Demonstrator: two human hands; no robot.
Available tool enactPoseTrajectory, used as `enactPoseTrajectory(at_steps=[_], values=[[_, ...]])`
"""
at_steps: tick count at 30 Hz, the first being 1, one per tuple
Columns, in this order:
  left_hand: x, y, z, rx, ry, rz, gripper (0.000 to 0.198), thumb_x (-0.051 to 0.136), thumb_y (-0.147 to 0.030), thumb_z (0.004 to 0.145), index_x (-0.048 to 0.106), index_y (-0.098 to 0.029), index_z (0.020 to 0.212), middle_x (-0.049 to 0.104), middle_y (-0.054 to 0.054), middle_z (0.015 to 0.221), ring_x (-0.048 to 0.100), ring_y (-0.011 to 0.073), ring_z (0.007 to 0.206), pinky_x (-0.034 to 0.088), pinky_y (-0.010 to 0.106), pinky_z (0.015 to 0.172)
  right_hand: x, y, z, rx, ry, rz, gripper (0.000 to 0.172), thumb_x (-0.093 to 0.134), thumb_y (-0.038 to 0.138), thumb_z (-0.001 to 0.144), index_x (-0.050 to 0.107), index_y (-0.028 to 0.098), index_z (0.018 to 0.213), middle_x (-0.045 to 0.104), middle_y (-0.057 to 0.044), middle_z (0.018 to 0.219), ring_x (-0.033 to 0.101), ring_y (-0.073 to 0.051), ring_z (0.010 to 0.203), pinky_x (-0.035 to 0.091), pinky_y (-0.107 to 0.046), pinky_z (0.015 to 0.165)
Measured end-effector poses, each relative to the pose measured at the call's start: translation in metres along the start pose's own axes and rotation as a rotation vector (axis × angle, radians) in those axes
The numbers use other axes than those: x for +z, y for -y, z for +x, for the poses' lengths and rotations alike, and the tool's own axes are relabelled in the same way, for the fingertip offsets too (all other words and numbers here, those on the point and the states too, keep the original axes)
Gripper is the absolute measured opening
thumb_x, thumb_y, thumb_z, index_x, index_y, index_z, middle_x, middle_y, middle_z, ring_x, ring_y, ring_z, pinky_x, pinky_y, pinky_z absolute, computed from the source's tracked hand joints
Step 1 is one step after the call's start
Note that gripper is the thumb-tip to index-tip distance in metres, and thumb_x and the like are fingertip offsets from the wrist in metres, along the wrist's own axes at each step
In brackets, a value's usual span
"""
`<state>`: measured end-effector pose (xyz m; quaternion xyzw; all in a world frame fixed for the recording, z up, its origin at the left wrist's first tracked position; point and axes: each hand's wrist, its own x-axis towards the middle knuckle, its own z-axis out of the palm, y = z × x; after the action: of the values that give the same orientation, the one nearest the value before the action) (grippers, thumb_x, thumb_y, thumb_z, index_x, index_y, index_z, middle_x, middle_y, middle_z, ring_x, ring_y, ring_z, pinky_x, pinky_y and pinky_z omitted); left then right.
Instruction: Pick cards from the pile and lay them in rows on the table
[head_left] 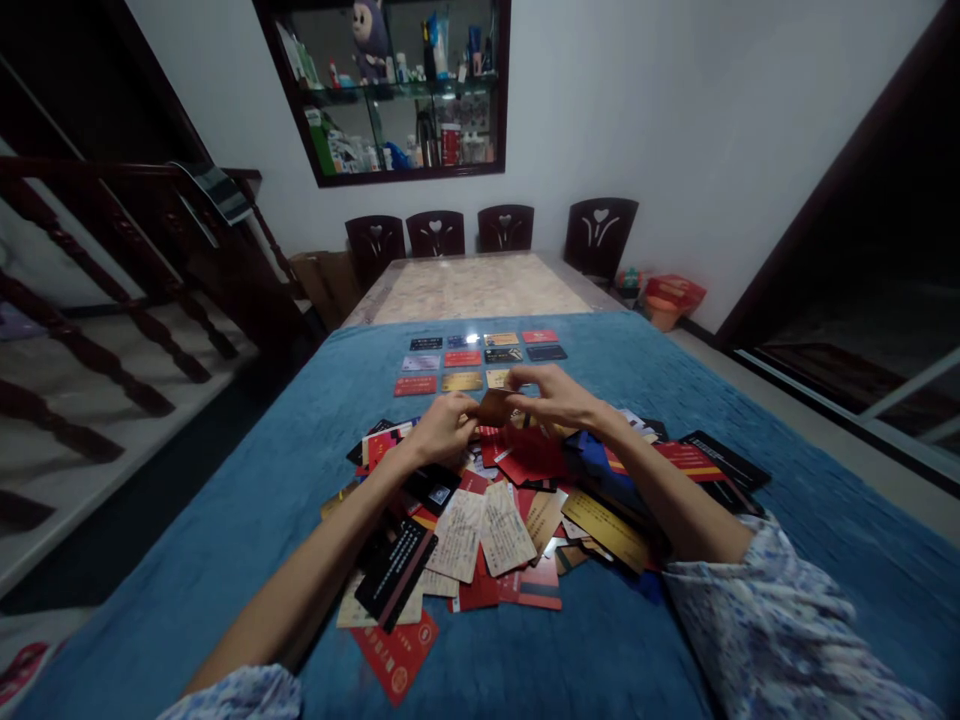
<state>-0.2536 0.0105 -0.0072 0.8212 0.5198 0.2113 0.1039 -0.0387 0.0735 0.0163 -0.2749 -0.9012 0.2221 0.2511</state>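
Both hands meet above a loose heap of cards on a blue cloth. My left hand and my right hand pinch the two ends of one brownish card, held just above the heap's far edge. Beyond the hands, several cards lie in neat rows, red, gold, dark and blue ones side by side. The heap mixes red, black, gold and pale printed cards, some overlapping and partly hidden under my forearms.
The blue cloth covers the near end of a long table with dark chairs at its far end. A wooden stair railing runs on the left. A glass wall cabinet hangs behind. Red bags sit on the floor.
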Motion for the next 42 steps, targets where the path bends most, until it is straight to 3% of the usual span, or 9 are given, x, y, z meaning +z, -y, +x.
enactPoseTrajectory(at_steps=[4, 9, 13, 21, 33, 36, 42], values=[[-0.001, -0.002, 0.000, 0.013, -0.011, -0.042, 0.022, 0.053, -0.009, 0.082, 0.074, -0.016, 0.084, 0.072, 0.006, 0.090, 0.064, 0.0180, 0.091, 0.051, 0.030, 0.085, 0.005, 0.004, 0.002, -0.076, -0.112, -0.024, 0.018, 0.051, 0.025, 0.089, 0.064, 0.016, 0.098, 0.070, -0.006, 0.094, 0.060, -0.018, 0.086, 0.043, -0.028, 0.080], [-0.006, 0.001, 0.001, -0.085, -0.124, -0.030, 0.028, 0.050, -0.003, 0.076, 0.074, -0.017, 0.084, 0.074, 0.004, 0.090, 0.066, 0.0175, 0.091, 0.052, 0.029, 0.087, 0.012, 0.005, 0.003, -0.064, -0.089, -0.345, 0.018, 0.058, 0.024, 0.091, 0.070, 0.020, 0.104, 0.071, -0.009, 0.096, 0.059, -0.023, 0.093, 0.038, -0.034, 0.084], [-0.010, 0.000, 0.001, -0.113, -0.255, -0.079, 0.032, 0.052, -0.004, 0.074, 0.072, -0.017, 0.094, 0.076, 0.003, 0.093, 0.067, 0.0170, 0.093, 0.052, 0.030, 0.094, 0.016, 0.010, 0.003, -0.085, -0.075, -0.468, 0.017, 0.059, 0.028, 0.093, 0.071, 0.023, 0.105, 0.071, -0.008, 0.099, 0.056, -0.025, 0.099, 0.034, -0.037, 0.088], [-0.002, -0.001, 0.000, -0.001, -0.346, -0.193, 0.008, 0.063, -0.015, 0.078, 0.069, -0.018, 0.082, 0.073, 0.001, 0.083, 0.066, 0.0164, 0.083, 0.052, 0.029, 0.083, 0.031, 0.003, 0.003, -0.230, -0.175, -0.450, 0.021, 0.062, 0.040, 0.094, 0.070, 0.021, 0.099, 0.073, -0.008, 0.091, 0.051, -0.023, 0.090, 0.031, -0.035, 0.082], [0.010, 0.008, -0.002, -0.036, -0.218, -0.131, 0.019, 0.059, -0.009, 0.074, 0.068, -0.018, 0.089, 0.070, 0.002, 0.086, 0.063, 0.0172, 0.084, 0.052, 0.030, 0.082, 0.040, 0.004, 0.002, -0.149, -0.124, -0.420, 0.019, 0.064, 0.035, 0.093, 0.069, 0.020, 0.102, 0.071, -0.008, 0.091, 0.054, -0.022, 0.090, 0.030, -0.033, 0.080], [0.010, 0.011, -0.003, -0.078, -0.192, -0.067, 0.017, 0.057, -0.010, 0.073, 0.068, -0.017, 0.083, 0.068, 0.003, 0.085, 0.062, 0.0188, 0.085, 0.051, 0.031, 0.082, 0.039, 0.004, 0.002, -0.092, -0.070, -0.450, 0.015, 0.060, 0.026, 0.093, 0.067, 0.020, 0.105, 0.071, -0.009, 0.094, 0.056, -0.024, 0.096, 0.031, -0.033, 0.081], [0.009, 0.019, -0.004, -0.128, -0.166, -0.033, 0.026, 0.056, -0.008, 0.071, 0.067, -0.018, 0.093, 0.069, 0.004, 0.088, 0.062, 0.0195, 0.084, 0.052, 0.032, 0.083, 0.035, 0.002, 0.002, 0.051, 0.024, -0.581, 0.029, 0.057, 0.013, 0.088, 0.060, 0.019, 0.116, 0.072, -0.011, 0.105, 0.057, -0.026, 0.104, 0.031, -0.034, 0.084]])
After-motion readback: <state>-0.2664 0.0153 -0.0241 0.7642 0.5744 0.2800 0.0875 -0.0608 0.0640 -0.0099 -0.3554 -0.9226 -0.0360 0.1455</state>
